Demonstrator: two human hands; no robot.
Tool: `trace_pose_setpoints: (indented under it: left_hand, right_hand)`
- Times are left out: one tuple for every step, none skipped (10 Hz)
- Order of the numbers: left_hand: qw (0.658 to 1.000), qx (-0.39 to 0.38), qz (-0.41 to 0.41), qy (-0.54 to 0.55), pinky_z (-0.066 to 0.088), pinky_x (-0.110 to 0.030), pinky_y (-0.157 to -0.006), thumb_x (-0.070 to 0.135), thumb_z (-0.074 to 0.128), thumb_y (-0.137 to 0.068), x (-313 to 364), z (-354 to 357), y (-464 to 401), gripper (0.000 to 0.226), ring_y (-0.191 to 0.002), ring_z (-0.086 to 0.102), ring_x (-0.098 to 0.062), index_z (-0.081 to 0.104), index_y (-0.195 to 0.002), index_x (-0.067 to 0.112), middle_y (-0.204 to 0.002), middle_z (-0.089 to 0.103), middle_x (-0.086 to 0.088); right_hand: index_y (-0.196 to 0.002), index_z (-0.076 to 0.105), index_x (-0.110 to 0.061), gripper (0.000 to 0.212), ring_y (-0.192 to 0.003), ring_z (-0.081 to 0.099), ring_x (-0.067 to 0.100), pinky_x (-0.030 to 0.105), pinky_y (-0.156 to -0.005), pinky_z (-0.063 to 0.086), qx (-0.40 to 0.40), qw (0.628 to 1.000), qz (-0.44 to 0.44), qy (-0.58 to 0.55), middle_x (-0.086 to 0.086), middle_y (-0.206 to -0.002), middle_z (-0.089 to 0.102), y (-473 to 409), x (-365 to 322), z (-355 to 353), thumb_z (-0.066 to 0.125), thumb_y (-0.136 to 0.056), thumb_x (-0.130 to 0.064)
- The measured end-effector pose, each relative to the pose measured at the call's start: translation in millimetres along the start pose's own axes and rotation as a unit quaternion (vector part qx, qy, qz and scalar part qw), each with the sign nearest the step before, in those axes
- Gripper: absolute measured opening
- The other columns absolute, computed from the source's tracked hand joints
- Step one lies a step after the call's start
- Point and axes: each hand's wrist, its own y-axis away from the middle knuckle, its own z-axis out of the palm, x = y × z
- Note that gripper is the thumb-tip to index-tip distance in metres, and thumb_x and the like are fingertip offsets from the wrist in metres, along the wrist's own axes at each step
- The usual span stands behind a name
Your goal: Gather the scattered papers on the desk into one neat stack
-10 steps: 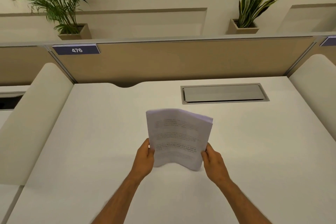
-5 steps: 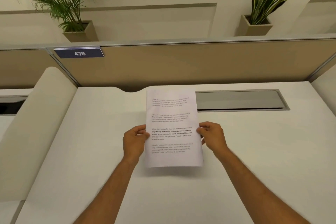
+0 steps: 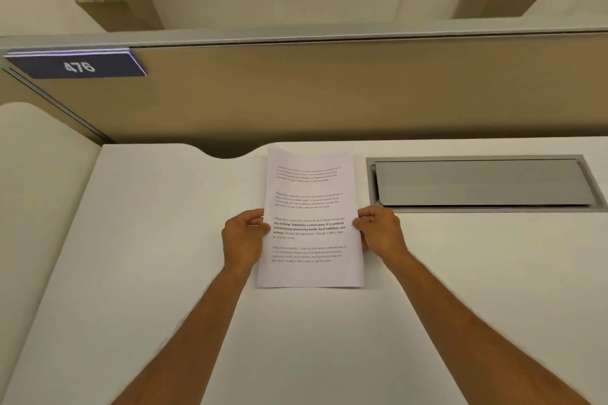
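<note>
We grip paper stack (image 3: 311, 217) at mid side edges, left hand (image 3: 243, 238) and right hand (image 3: 381, 232) pinched shut, stack at table (image 3: 148, 240) centre. We lower flat, keep edges flush, release evenly.

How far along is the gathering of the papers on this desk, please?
Gathering looks done: no loose sheets show on the desk. In hand: the left hand and right hand grip the stack of papers by its side edges. Left: letting go of it, squared.
</note>
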Motion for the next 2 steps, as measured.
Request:
trace_pose_setpoints:
  left_hand:
    - [1.000,-0.007,-0.013,-0.007,0.062,-0.041,-0.088,-0.003,0.072,-0.082,-5.4,0.4,-3.6,0.035,-0.086,0.076,-0.022,0.076,-0.090,0.030,-0.084,0.079,0.004]
    - [0.999,-0.005,-0.005,-0.043,0.058,-0.044,-0.097,-0.003,0.075,-0.082,-9.8,2.9,-7.3,0.031,-0.096,0.074,-0.028,0.077,-0.106,0.018,-0.096,0.078,-0.005]
  right_hand:
    - [-0.100,0.071,-0.004,0.009,-0.084,0.074,0.034,0.037,-0.060,0.063,-0.007,1.000,0.014,0.020,0.016,-0.100,0.076,-5.0,7.9,2.8,0.069,-0.091,-0.004]
    - [-0.102,0.071,-0.005,0.018,-0.083,0.074,0.036,0.048,-0.072,0.065,0.017,0.998,0.024,0.064,0.016,-0.098,0.076,-9.5,12.3,1.9,0.077,-0.087,-0.013]
